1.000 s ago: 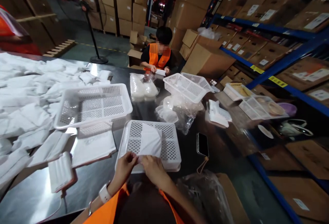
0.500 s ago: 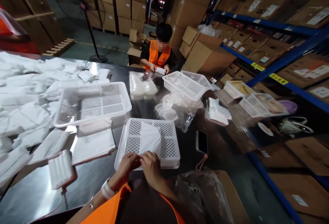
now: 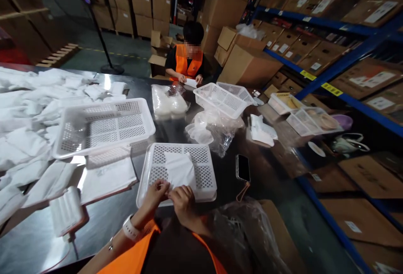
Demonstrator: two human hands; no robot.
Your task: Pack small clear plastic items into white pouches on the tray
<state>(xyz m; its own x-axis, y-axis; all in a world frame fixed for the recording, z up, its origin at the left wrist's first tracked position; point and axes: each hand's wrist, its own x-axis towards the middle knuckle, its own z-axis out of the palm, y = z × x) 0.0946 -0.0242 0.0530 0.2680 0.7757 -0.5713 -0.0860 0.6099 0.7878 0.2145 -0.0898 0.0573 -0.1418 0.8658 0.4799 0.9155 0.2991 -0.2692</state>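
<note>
White cloth (image 3: 181, 169) against right hand (image 3: 183, 202)

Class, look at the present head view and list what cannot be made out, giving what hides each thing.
- Head view: near edge of the white piece, covered by the left hand and right hand.
- Head view: rest of the white heap, cut off by the left edge.
- Head view: print on the box label, too small and blurred.

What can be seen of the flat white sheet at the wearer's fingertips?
The flat white sheet looks thin and lightly creased, like fabric or paper. It lies over the latticed top of the white plastic basket. Its near end reaches the bare left hand and bare right hand, which partly hide it.
</note>
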